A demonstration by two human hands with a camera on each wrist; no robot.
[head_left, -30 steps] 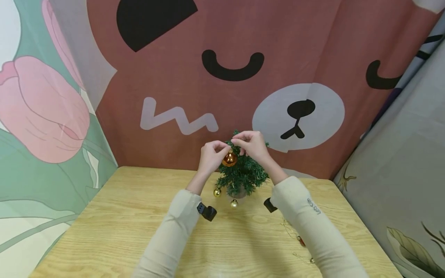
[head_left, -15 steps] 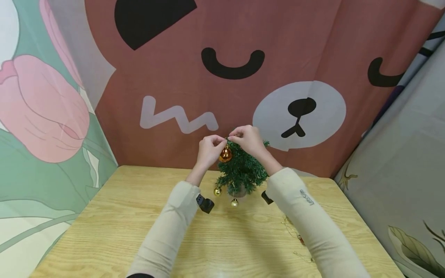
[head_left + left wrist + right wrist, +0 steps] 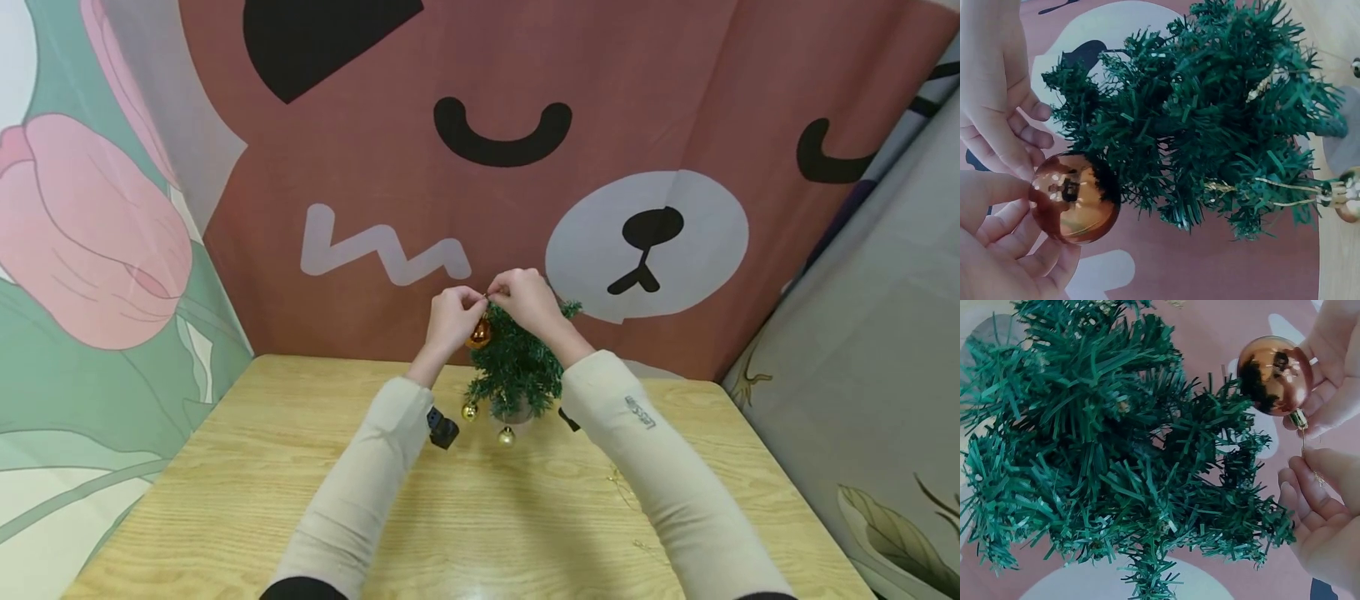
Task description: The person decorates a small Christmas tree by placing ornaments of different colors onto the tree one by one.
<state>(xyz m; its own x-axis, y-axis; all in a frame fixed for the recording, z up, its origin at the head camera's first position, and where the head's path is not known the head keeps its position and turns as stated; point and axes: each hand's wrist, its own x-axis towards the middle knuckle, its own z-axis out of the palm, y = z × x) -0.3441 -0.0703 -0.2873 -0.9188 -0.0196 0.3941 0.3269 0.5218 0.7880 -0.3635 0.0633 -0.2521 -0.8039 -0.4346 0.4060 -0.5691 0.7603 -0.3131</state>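
A shiny copper-orange Christmas bauble (image 3: 478, 333) hangs by the upper left side of a small green artificial Christmas tree (image 3: 517, 358). My left hand (image 3: 452, 319) pinches it near its gold cap; in the left wrist view the fingers lie behind the bauble (image 3: 1075, 197). Just above, my right hand (image 3: 525, 297) pinches the thin gold string (image 3: 1303, 444), which runs straight from the cap in the right wrist view. The hands are close together in front of the treetop. The string's far end shows partly beyond the right fingertips.
Two gold baubles, one at the lower left (image 3: 469, 411) and one in front (image 3: 506, 436), hang from low branches near the pot (image 3: 512, 417). Gold strings (image 3: 621, 487) lie on the wooden table (image 3: 465, 517) beside the right sleeve. A printed bear curtain (image 3: 375, 175) stands behind.
Both hands have shifted slightly up and left, carrying the orange bauble toward the tree's left edge. The right forearm now covers a red ornament that showed on the table earlier.
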